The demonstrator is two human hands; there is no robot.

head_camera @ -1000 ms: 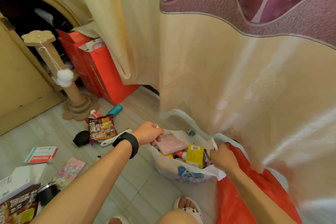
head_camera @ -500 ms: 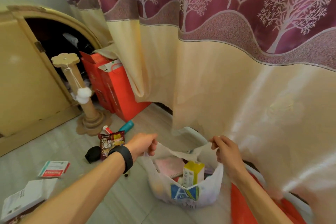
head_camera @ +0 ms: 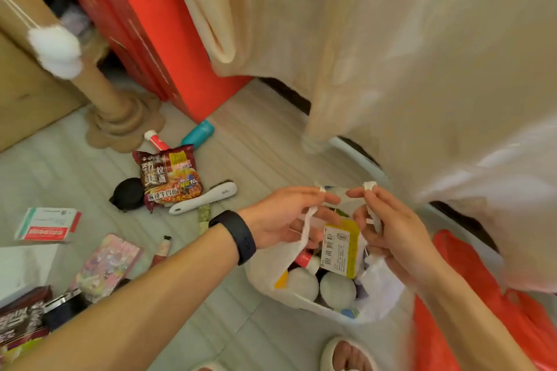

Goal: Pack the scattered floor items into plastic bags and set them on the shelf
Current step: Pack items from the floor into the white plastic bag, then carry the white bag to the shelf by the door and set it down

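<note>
Over the bag's mouth, grip: the left hand [head_camera: 283,215] pinches the tip of one handle strip [head_camera: 307,229] between thumb and forefinger. The right hand [head_camera: 391,232] pinches the other handle strip [head_camera: 374,220] the same way. Both are clenched on plastic and hold nothing else.
Gap between hands: the fingertips are near but apart, directly above the yellow-and-white box [head_camera: 340,247].
Change: half a second ago the two hands held the mouth spread wide. Now they have drawn together with the strips raised.
Reading of change: judged as the start of closing or knotting, so this bag is likely counted full.
White plastic bag [head_camera: 268,277]: stands on the floor [head_camera: 265,141] between the forearms, with its mouth not yet shut.
Contents visible: the box stands upright. Two white balls [head_camera: 303,283] sit below it, and a red-capped item is partly hidden.
Box writing: 银黄颗粒 runs down the face. The small print is too fine to read.
Noodle packet [head_camera: 170,176]: lies flat on the floor, left of the left hand. It reads 劲爽拉面 and 麻辣牛肉面, with "10" in a badge.
Loose on the floor: a white brush [head_camera: 205,197] just beside the packet, a black round thing [head_camera: 128,194], a teal bottle [head_camera: 199,134] and a pink booklet [head_camera: 108,265]. There is also a red-and-white carton [head_camera: 48,224] whose print is too blurred to read.
Red plastic bag [head_camera: 452,280]: lies at the right, partly under the right forearm. It looks like the one for the next batch.
Shelf: not in view.
Task standing: one bag is nearly packed, several items are unbagged and nothing has been shelved.
</note>
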